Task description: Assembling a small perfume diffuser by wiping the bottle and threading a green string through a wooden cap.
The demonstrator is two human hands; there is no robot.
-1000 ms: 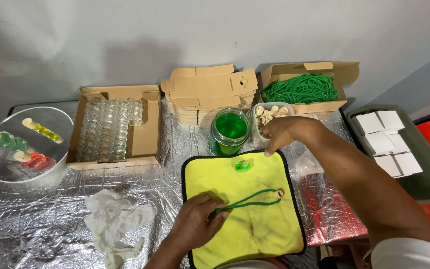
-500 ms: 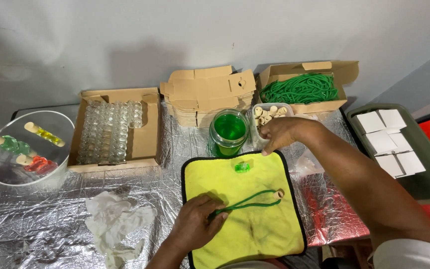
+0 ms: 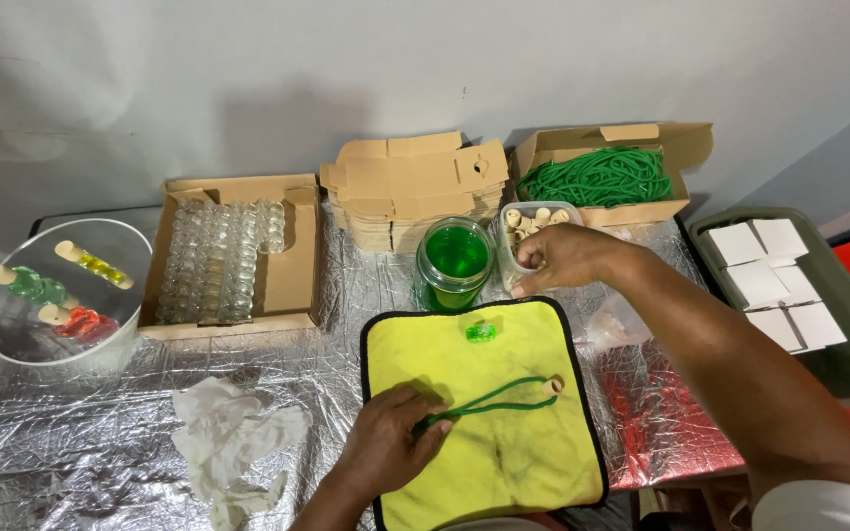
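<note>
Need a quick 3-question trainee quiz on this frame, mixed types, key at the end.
1. True or false: the left hand rests on the yellow cloth, its grip closed on one end of the green cord.
2. Where does the right hand reach? A) the box of green cord B) the small container of corks C) the jar of green liquid
3. Fill in: the free end of the green cord carries a ____.

Key: 1 true; 2 B; 3 cork.
</note>
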